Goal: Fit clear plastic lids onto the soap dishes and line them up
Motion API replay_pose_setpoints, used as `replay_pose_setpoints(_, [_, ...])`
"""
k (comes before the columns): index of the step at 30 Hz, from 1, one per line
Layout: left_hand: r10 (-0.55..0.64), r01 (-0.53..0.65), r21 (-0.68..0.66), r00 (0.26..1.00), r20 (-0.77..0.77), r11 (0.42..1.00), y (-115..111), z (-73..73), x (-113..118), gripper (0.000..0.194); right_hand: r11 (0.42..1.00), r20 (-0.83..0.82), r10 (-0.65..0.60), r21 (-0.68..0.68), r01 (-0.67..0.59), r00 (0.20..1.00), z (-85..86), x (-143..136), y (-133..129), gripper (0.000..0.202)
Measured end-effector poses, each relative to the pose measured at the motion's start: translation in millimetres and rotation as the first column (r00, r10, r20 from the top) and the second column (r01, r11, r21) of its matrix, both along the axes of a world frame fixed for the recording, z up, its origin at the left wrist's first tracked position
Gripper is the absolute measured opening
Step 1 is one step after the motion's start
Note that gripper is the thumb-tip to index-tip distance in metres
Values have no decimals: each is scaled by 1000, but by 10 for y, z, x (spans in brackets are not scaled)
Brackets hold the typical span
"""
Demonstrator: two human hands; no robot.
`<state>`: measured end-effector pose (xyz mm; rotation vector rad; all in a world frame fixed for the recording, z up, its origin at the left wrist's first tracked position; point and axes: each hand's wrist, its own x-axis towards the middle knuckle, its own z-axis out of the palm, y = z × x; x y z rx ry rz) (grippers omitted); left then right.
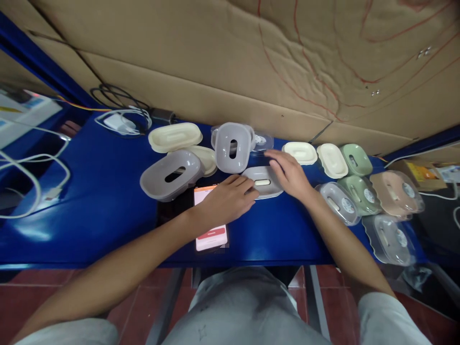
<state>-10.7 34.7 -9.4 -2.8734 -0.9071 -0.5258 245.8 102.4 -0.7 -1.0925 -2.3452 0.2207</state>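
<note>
A shallow grey plastic box part (270, 189) lies on the blue table between my two hands. A cream bar sits in its middle. My left hand (232, 199) has its fingers bent and close together on the part's left end; the fingertips are partly hidden. My right hand (289, 173) is at the right end, its index finger stretched out and apart from the thumb. Just behind stands a grey box lid with an oval slot (224, 152). Under my left forearm and hand lies a phone (212, 241) with a lit screen.
Another grey slotted lid (158, 179) and cream trays (176, 136) lie left. On the right are cream trays (301, 152), green parts (355, 159) and clear-covered boxes (390, 239). White cables (143, 117) lie back left. A cardboard wall (201, 62) rises behind the blue table (108, 211).
</note>
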Motion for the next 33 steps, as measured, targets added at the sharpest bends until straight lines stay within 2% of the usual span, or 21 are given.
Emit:
replay_pose_setpoints(2, [-2, 2, -17, 1000, 13, 1000, 6, 7, -4, 9, 998, 7, -46, -40, 46, 999, -78, -76, 291, 52])
replay_pose_setpoints(5, [0, 1, -28, 1000, 26, 1000, 15, 23, -12, 12, 994, 27, -41, -98, 43, 999, -172, -156, 616, 74])
replay_pose_setpoints(8, [4, -3, -30, 1000, 21, 1000, 20, 41, -17, 13, 996, -5, -40, -85, 39, 999, -173, -169, 736, 60])
replay_pose_setpoints(11, [7, -7, -32, 1000, 6, 999, 19, 50, -17, 13, 995, 43, -87, -52, 89, 995, -104, -139, 698, 39])
replay_pose_setpoints(15, [11, -11, -44, 1000, 3, 999, 20, 35, -17, 13, 992, 111, -126, 6, 126, 986, 17, -157, 640, 37])
replay_pose_setpoints(18, [10, -10, -53, 1000, 2, 999, 27, 19, -16, 12, 999, 40, -52, 3, 52, 998, 100, -294, 755, 46])
replay_pose_setpoints(21, [10, -9, -63, 1000, 17, 998, 35, 21, -16, 12, 996, -26, 65, -56, -66, 998, 157, -501, 983, 48])
replay_pose_setpoints(25, [-2, 4, -70, 1000, 28, 998, 36, 51, -25, 13, 973, 13, 141, -186, -136, 990, 177, -733, 1218, 55])
replay_pose_setpoints(29, [0, 1, -43, 1000, 14, 999, 29, 63, -32, 13, 984, -18, 33, -172, -36, 999, 199, -779, 1196, 45])
replay_pose_setpoints(33, [0, 0, -26, 1000, 8, 1000, 35, 36, -41, 12, 1000, -74, -21, -23, 19, 997, 299, -543, 819, 49])
